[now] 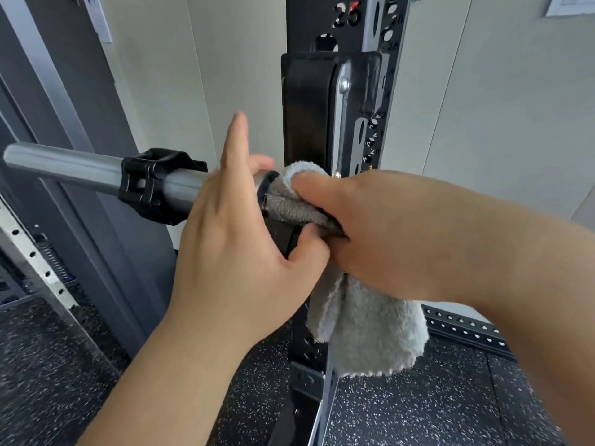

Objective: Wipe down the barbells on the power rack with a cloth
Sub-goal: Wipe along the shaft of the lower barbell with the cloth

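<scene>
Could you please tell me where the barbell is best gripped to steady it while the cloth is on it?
Grip the bare sleeve outboard of the collar, coming from above and wrapping round it. It is a smooth round tube lying nearly level and free all round there; nearer the rack, the cloth, left hand and right hand crowd it.

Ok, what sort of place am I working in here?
Most likely a gym or weight room: there is a barbell with a black clamp collar, a black power rack upright with numbered holes, and speckled rubber flooring.
</scene>
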A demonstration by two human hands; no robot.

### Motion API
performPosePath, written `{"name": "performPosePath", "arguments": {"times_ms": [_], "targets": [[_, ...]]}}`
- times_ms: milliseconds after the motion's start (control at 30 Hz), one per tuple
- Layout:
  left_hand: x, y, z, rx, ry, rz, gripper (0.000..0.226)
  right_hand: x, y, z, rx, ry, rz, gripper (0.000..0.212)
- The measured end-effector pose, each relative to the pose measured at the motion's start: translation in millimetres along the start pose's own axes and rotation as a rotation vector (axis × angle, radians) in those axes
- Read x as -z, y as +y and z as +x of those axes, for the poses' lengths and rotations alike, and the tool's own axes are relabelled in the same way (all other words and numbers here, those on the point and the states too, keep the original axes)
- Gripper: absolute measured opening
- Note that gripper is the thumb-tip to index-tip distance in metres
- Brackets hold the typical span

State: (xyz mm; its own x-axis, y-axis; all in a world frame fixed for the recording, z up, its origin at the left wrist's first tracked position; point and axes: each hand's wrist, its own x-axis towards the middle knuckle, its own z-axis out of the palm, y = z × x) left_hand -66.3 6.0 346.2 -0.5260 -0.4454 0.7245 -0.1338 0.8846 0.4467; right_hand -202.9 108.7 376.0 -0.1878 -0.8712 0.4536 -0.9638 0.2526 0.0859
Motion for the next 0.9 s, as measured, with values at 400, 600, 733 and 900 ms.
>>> {"name": "performPosePath", "arguments": {"times_ms": [400,600,733,900], "targets": [[-1.6,-0.7,-3.2,0.016,0.045,-0.033,0.106,11.2,-14.1,-4.6,0.04,-0.042,-0.005,0.024],[-4.3,-2.1,-8.9,0.024,0.078,-0.066,0.102,42.2,-16.4,-5.4,-0.007,-0.25,0.09,0.015],[-0.7,-5.2,-7.5,0.011,0.111,0.016,0.101,38.3,-16.5,-9.8,-0.002,-0.19,0.042,0.022],[4.6,-7.6,-5.0,0.017,0.035,0.097,0.109,35.5,-17.6,-17.8,0.064,-0.13,-0.018,0.03]]}}
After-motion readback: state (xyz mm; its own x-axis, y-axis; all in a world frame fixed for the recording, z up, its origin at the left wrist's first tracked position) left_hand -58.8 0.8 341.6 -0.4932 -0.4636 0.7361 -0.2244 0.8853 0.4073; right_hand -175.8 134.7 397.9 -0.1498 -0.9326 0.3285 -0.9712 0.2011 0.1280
